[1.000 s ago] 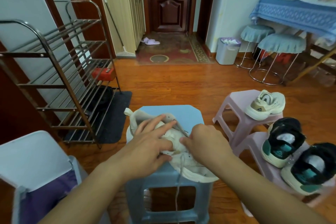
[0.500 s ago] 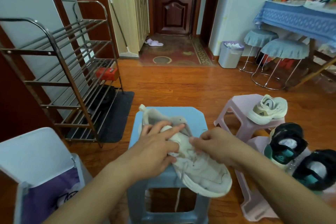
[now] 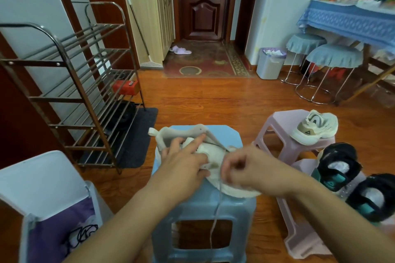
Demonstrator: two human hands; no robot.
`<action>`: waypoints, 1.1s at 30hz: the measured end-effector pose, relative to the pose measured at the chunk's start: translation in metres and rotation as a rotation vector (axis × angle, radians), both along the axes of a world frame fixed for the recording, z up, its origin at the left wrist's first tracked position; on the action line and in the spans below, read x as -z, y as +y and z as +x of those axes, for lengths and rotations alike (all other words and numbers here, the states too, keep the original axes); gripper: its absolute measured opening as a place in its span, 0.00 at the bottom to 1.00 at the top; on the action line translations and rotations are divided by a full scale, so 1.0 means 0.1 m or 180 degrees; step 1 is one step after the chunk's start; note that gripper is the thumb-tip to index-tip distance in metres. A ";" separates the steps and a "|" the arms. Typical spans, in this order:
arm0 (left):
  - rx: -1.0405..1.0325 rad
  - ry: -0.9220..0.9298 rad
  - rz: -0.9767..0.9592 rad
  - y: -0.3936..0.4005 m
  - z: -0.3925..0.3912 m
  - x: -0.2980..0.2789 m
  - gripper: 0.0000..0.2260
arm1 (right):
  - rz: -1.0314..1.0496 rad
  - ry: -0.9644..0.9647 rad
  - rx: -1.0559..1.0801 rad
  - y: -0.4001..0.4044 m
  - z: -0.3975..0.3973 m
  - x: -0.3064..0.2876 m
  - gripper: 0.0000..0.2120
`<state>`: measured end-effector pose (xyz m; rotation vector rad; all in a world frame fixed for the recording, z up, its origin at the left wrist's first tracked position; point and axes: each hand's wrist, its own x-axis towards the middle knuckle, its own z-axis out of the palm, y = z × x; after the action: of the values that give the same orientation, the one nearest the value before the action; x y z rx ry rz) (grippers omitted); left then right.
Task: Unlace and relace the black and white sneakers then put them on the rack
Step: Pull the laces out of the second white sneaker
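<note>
A cream white sneaker (image 3: 193, 136) lies on a light blue plastic stool (image 3: 226, 134) in front of me. My left hand (image 3: 184, 161) presses down on the sneaker's tongue and upper, fingers spread. My right hand (image 3: 241, 170) is pinched on the white shoelace (image 3: 215, 218), which hangs down over the stool's front. Two black and teal sneakers (image 3: 336, 167) (image 3: 372, 198) sit on a pink stool at the right. The metal shoe rack (image 3: 70, 83) stands at the left.
A second cream sneaker (image 3: 315, 127) rests on another pink stool (image 3: 275, 126). A white bin with a purple liner (image 3: 42, 196) is at the lower left. A dark mat (image 3: 139, 139) lies under the rack. Round covered stools (image 3: 333, 57) and a grey wastebasket (image 3: 270, 63) stand far right.
My right hand has shifted toward the sneaker's toe and drawn the lace out, so it now dangles over the stool's front. My left hand stays pressed on the upper.
</note>
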<state>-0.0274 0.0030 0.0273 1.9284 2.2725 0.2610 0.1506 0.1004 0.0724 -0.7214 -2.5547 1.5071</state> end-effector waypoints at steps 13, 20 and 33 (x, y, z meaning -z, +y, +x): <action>0.0221 0.0160 -0.0130 0.06 0.03 -0.03 0.08 | 0.1354 -0.1470 0.1364 0.26 -0.33 0.32 0.17; 0.0204 0.0234 -0.0117 0.05 0.05 -0.02 0.08 | 0.1063 -0.1603 0.1393 0.22 -0.32 0.29 0.15; -0.0065 0.0222 -0.0181 0.02 -0.03 0.00 0.09 | -0.0249 -0.0307 -0.0662 0.00 -0.01 -0.10 0.05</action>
<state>-0.0302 0.0047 0.0275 1.9162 2.3178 0.1320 0.1499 0.1001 0.0820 -0.5644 -2.7294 1.6805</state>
